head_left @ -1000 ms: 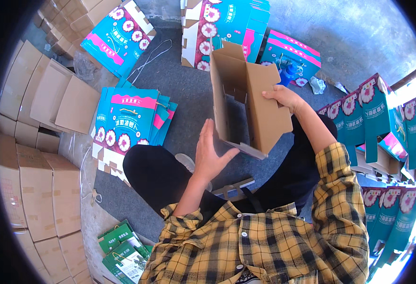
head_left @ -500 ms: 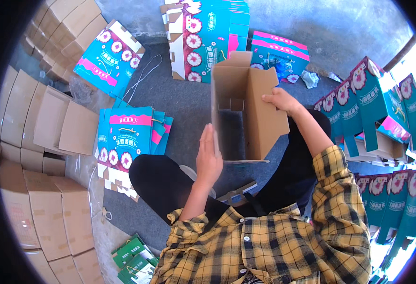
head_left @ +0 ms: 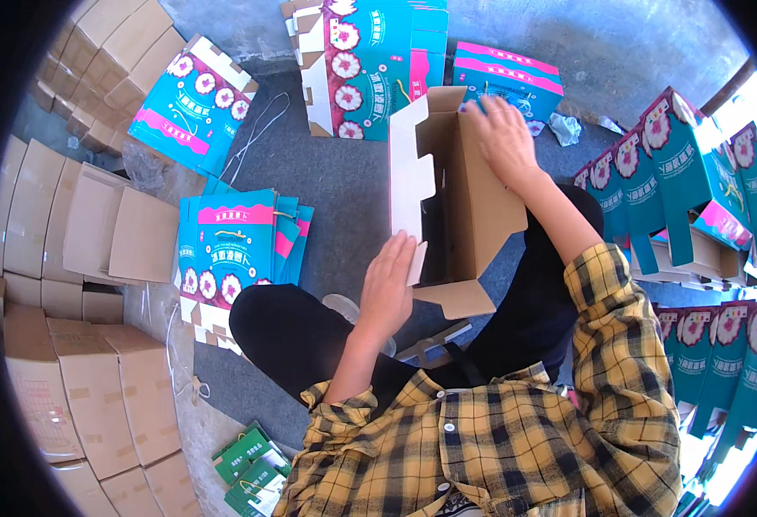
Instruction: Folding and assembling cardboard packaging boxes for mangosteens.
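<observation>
A cardboard box (head_left: 492,215), brown inside, stands open-topped between my bent legs. Along its left side a white notched flap (head_left: 404,181) leans over the opening, and a brown flap (head_left: 460,300) sticks out at the near end. My left hand (head_left: 387,284) lies flat, fingers stretched, against the near left corner by the white flap; its thumb is hidden. At the far right corner my right hand (head_left: 506,142) rests over the edge with its fingers apart. The inside bottom of the box is mostly in shadow.
Flat teal printed cartons (head_left: 227,246) lie left of my knee, with another stack (head_left: 378,69) at the back. Brown boxes (head_left: 94,388) are piled at the far left. Teal boxes (head_left: 684,185) stand in rows at the right. Green packages (head_left: 253,465) lie at the lower left.
The white left flap has folded inward over the opening, and the near brown flap now shows. My right hand has moved from the right panel to the far corner, opening its fingers.
</observation>
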Demonstrator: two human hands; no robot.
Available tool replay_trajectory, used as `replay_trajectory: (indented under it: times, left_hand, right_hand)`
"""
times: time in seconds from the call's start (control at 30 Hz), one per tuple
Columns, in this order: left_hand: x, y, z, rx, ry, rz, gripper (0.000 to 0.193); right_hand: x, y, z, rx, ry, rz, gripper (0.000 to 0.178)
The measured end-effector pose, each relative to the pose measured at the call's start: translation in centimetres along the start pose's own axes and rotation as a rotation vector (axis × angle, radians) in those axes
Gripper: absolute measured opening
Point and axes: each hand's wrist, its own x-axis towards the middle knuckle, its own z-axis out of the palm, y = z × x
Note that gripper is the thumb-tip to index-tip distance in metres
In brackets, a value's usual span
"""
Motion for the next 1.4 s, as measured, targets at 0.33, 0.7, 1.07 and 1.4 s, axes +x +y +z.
replay_trajectory:
  times: [0.33, 0.7, 1.07, 1.4]
  left_hand:
    - [-0.6, 0.0, -0.5, 0.019, -0.051, 0.028, 0.062]
    - [-0.7, 0.6, -1.7, 0.071, -0.238, -0.005, 0.059]
    - [-1.8, 0.7, -0.7, 0.042, -0.227, 0.003, 0.046]
    - [-1.6, 4.2, 5.2, 0.298, 0.092, -0.033, 0.041]
  right_hand:
    - [2.1, 0.3, 5.4, 0.500, -0.496, 0.223, 0.054]
    - [3.1, 1.5, 9.5, 1.148, -0.309, 0.604, 0.043]
    - [2.3, 1.7, 6.3, 0.926, -0.715, 0.391, 0.045]
    - [0.8, 0.1, 5.1, 0.405, -0.680, 0.245, 0.072]
